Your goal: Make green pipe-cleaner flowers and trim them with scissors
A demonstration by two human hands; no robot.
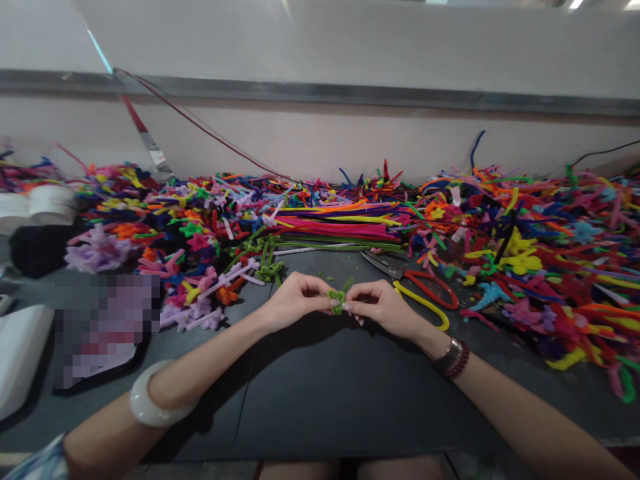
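Between both hands, above the dark table (320, 393), is a small green pipe-cleaner flower (337, 301) with looped petals. My left hand (299, 300) pinches its left side between thumb and fingers. Opposite, my right hand (377, 307) pinches its right side, and a green stem sticks up between the hands. Just beyond my left hand lie more green pipe-cleaner flowers (270, 270). Scissors (431, 288) with one red and one yellow handle lie beside my right hand, their blades pointing to the upper left.
A bundle of straight pipe cleaners (340, 223) lies at the back middle. Heaps of coloured pipe-cleaner pieces (550, 267) line the back and right, with lilac flowers (100, 248) at left. A pixelated flat object (107, 330), a white box (23, 357) and white tubs (53, 203) stand left.
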